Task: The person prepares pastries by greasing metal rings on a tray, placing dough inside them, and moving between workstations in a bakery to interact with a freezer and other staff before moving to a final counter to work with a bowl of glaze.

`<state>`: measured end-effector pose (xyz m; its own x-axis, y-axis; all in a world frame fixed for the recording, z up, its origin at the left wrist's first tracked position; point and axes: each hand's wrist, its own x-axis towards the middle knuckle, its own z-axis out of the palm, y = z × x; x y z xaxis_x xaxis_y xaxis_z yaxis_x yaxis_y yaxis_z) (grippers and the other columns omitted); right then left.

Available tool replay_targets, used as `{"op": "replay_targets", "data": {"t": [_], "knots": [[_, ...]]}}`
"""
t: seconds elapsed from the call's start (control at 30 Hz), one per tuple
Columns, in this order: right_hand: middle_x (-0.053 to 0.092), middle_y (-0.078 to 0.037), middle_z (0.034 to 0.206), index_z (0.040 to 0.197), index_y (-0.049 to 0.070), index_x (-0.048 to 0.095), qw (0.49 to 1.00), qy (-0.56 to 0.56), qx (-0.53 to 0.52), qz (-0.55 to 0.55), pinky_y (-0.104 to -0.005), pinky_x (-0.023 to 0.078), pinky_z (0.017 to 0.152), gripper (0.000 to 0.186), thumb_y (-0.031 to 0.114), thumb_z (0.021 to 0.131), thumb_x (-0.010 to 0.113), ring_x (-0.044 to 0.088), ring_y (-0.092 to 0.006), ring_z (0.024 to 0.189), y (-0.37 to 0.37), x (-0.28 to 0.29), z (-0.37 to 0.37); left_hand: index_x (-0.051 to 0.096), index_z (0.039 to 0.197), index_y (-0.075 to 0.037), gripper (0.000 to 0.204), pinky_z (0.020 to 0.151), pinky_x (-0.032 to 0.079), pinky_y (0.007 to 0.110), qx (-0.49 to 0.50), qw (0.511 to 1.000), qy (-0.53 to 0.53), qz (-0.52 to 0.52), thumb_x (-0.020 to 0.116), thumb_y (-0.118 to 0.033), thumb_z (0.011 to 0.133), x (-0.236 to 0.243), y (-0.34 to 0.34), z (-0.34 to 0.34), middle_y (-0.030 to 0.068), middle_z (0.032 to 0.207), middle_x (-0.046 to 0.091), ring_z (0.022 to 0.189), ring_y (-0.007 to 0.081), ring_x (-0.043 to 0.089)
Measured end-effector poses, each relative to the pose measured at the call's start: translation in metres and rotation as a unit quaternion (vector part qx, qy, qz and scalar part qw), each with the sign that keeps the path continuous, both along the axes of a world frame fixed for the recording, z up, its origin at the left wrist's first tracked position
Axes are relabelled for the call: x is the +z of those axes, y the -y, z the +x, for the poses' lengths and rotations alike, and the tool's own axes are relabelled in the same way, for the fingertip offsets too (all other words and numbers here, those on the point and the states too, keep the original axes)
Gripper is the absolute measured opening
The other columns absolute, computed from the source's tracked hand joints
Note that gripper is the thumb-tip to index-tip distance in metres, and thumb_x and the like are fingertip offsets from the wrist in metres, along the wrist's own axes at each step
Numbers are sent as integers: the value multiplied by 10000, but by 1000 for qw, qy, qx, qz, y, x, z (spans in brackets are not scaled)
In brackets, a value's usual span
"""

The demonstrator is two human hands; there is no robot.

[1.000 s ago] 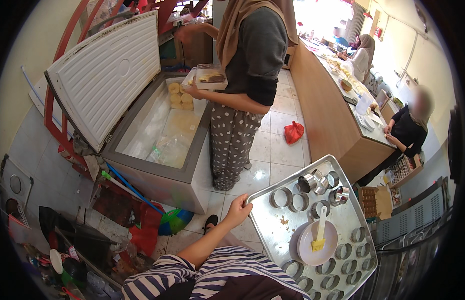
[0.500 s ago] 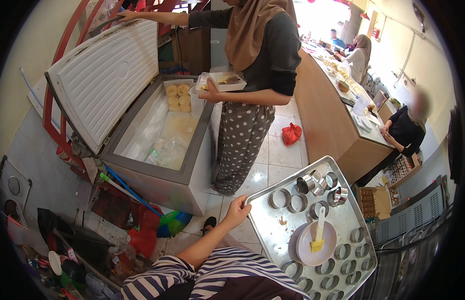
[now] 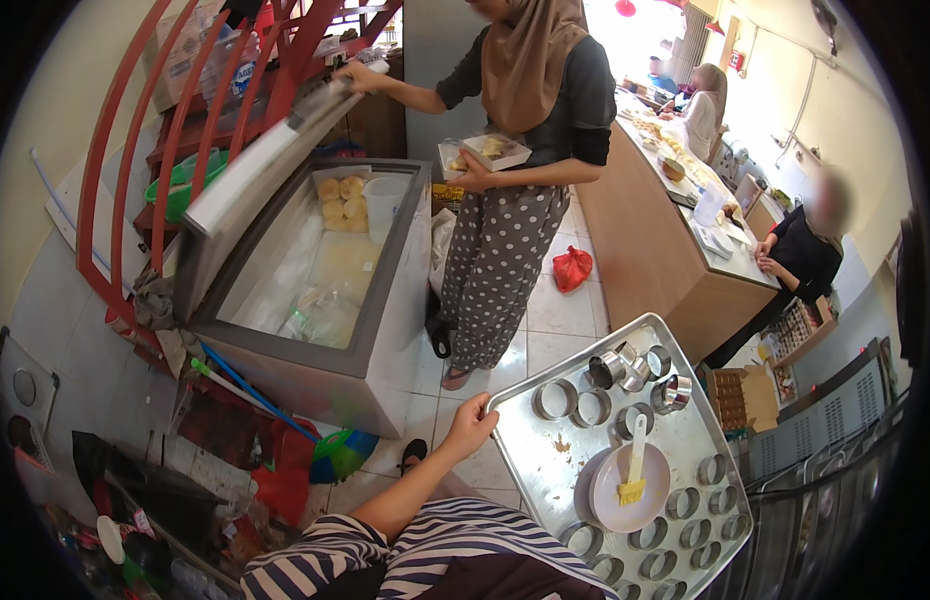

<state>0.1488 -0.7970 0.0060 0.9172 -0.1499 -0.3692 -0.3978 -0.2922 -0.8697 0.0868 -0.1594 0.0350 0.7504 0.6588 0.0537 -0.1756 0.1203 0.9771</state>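
Note:
My left hand [image 3: 472, 424] is closed on the left rim of a large metal baking tray [image 3: 530, 440]. Several round metal ring moulds [image 3: 591, 408] stand on it, some bunched near the far end and others toward the near right. Among them rests a shallow white bowl [image 3: 657, 484]. A pastry brush [image 3: 636, 462] with a white handle and yellow bristles leans in the bowl. The tray's near right part runs to the lower edge of the picture. My right hand does not show.
A person [image 3: 530, 130] holds boxes of food [image 3: 485, 153] and the lid [image 3: 270, 170] of a chest freezer [image 3: 385, 330]. A wooden counter [image 3: 645, 220] runs along the right, with other people behind it. A red plastic bag [image 3: 572, 269] and a broom [image 3: 343, 455] lie on the floor.
The other person has swung the freezer lid partway down, their hand coming across to the right. My hand still grips the tray, which has barely moved.

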Motion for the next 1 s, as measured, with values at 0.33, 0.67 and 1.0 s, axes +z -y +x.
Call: {"op": "replay_targets", "data": {"t": [0.33,0.67,1.0], "knots": [[539,-86,757,827,27,555,1000,0,-3,-14,-315,396,605,242,250,754,495,496,-202,685,-27,14,5,482,757,-32,31,444,290,173,-16,1000,2,-12,468,-15,735,2,-1,2,-58,607,391,518,14,352],[546,-90,737,797,32,569,1000,13,17,-18,-323,388,595,288,305,735,501,498,-212,673,-37,14,19,498,793,-21,82,462,295,174,40,999,-3,7,472,-21,715,-8,-1,-8,-56,625,410,534,13,357],[553,-93,718,767,38,583,992,76,96,-22,-330,381,586,336,361,716,507,500,-222,662,-79,0,62,482,762,-20,49,484,299,187,161,986,-25,42,469,-4,718,1,-14,-61,-39,639,427,565,26,373]]}}
